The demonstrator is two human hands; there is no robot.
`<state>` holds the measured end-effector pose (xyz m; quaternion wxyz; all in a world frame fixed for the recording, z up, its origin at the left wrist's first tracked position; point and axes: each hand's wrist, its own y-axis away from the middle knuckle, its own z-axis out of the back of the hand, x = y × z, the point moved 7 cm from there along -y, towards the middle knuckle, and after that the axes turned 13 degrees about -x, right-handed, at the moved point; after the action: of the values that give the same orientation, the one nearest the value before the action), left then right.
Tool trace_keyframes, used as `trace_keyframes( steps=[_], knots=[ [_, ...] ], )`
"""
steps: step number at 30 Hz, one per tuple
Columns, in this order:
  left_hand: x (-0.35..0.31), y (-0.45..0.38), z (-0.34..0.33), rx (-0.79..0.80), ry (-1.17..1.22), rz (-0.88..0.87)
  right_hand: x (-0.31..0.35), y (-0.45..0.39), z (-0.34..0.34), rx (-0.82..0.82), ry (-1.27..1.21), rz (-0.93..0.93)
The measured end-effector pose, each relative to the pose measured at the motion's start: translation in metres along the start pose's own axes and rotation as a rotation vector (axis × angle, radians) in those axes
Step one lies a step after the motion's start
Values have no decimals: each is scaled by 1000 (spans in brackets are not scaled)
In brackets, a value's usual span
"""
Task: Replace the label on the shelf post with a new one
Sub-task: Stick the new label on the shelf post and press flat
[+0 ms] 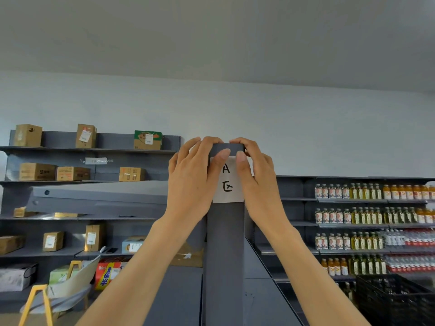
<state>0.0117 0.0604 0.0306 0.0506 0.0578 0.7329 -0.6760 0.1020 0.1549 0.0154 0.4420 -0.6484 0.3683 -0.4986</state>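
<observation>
While gripping: both hands wrap the shelf post [225,243] top
left hand [193,177]: thumb on label [228,184]
right hand [257,177]: same

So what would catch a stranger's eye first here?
Two bare hands, left hand and right hand, pressing a white label handwritten "A" onto the top of a grey shelf post at centre. Behind, right, rows of bottles fill the shelves; cardboard boxes sit left.

Both bare hands raised, arms extended up and forward.
Left hand [195,175] and right hand [255,175] face each other, fingers curled over the top, thumbs pointing inward and pressed flat, thumb tips close but apart; forearms bare, converging upward.
</observation>
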Motion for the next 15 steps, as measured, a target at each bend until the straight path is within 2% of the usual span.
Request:
trace_keyframes(
  steps=[15],
  knots=[
    [3, 3, -2, 65, 19, 16, -2, 1, 0, 101, 15, 30]
  ],
)
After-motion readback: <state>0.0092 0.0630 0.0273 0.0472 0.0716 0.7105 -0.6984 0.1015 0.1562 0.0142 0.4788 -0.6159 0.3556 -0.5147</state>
